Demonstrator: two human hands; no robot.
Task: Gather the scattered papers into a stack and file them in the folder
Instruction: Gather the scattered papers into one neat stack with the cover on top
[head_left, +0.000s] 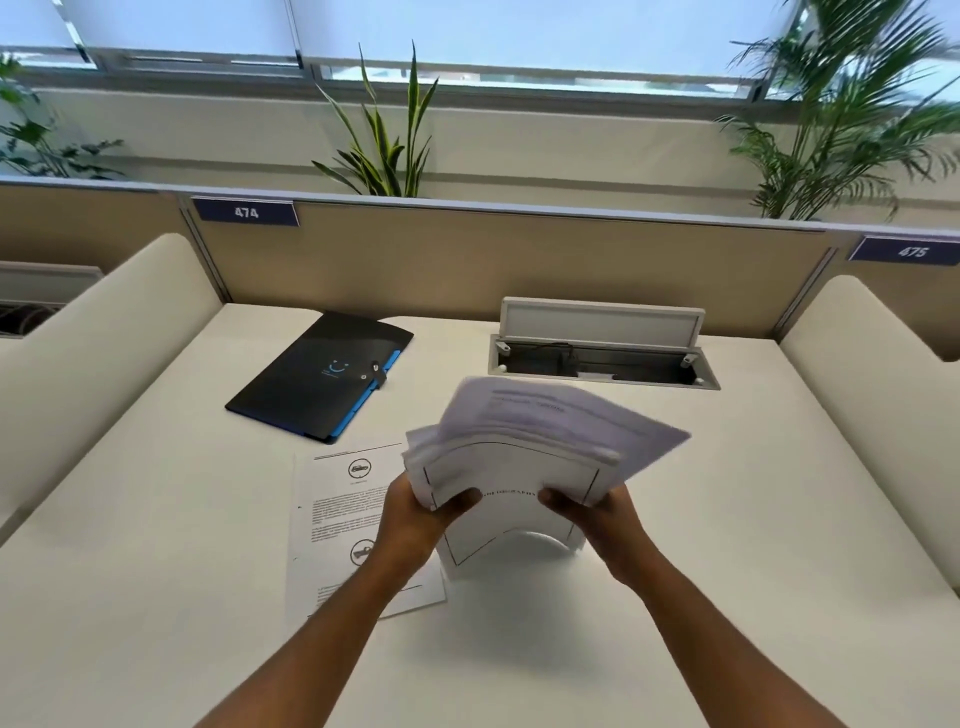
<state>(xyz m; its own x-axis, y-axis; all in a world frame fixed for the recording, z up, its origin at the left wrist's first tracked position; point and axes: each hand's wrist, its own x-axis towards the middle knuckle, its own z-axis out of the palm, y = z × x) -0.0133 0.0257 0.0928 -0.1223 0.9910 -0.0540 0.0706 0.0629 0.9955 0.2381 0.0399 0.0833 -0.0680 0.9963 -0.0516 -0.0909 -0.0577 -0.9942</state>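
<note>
Partition tags read "474" (245, 212) and "475" (912, 252). Print on papers too blurred to read. L hand (415, 512) and R hand (597, 512) both grip paper stack (519, 467) by its lower edge, thumbs on top, sheets fanned, raised above desk (727, 519). One loose sheet (337, 525) flat on desk under L forearm. Black folder (311, 376), blue edge, closed, lies at rear-left, apart from stack.
</note>
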